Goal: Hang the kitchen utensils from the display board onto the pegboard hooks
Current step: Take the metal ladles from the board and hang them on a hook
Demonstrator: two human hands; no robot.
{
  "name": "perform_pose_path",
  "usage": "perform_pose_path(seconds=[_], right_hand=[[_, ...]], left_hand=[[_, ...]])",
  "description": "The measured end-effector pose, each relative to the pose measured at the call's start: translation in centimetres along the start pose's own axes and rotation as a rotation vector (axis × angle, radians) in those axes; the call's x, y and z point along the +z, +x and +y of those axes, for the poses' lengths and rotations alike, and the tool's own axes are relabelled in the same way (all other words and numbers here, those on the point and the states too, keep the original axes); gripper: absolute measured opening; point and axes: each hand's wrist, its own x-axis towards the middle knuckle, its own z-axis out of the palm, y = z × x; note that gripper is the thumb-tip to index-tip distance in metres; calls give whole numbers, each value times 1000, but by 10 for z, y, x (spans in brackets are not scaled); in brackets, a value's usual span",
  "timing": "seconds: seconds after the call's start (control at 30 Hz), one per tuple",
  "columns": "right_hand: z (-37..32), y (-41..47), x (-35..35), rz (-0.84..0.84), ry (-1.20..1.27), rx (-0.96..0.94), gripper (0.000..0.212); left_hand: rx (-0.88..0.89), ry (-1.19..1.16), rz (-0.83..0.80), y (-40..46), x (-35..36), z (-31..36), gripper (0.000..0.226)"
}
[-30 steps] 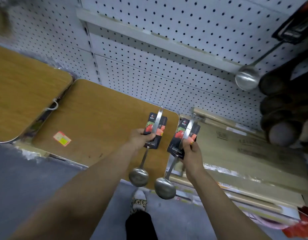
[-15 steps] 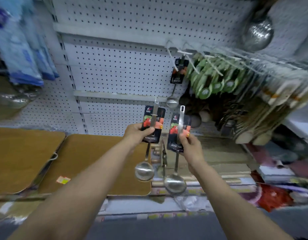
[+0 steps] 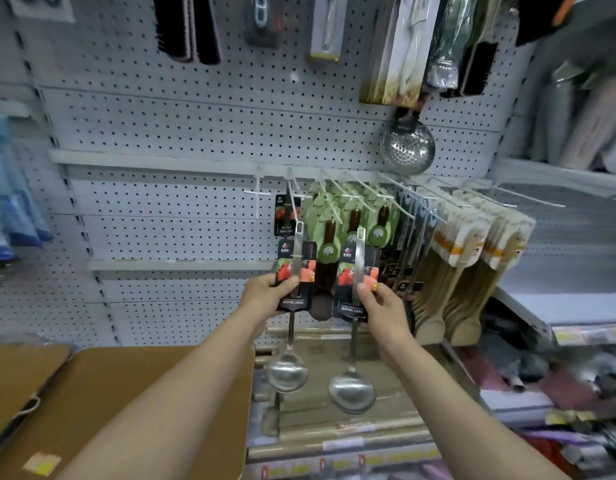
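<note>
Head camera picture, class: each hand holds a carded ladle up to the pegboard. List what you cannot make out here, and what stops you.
- Small print on the left ladle's card: too small, partly under the left hand.
- Ladle already on a hook: its bowl is hidden behind the held cards.
- Goods at the right edge: blurred.
- Top-row items: cut off by the upper edge.
- Right hand covers part of the right ladle's card.

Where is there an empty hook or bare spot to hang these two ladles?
The white hook left of the hanging ladle card looks bare, and the pegboard beyond it is open. Rightward it is crowded: green-carded utensils, then wooden spatulas fill every hook.
</note>
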Motion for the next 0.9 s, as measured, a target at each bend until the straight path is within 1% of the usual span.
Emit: perform_pose_path(seconds=[0.17, 0.23, 0.3, 0.37, 0.47, 0.67, 0.77, 0.9], right_hand=[[4, 23, -15, -130, 26, -10, 13], [1, 28, -18, -169, 30, -33, 9], [0, 33, -20, -199, 44, -37, 10], [0, 37, -20, -231, 75, -27, 12], [1, 43, -15, -267, 120, -24, 13], [7, 51, 12, -270, 118, -10, 16], [4, 54, 23, -277, 128, -2, 17], [0, 63, 37, -246, 134, 15, 18]], left_hand=[[2, -36, 86, 14, 18, -4, 11], [-5, -55, 114, 21, 23, -4, 11], [-14, -73, 143, 27, 25, -4, 11], [-19, -77, 156, 34, 25, -6, 7], [-27, -73, 153, 44, 21, -8, 11], [-33, -33, 136, 83, 9, -4, 20], [-31, -2, 118, 108, 4, 1, 21], [-44, 6, 74, 140, -1, 8, 23]])
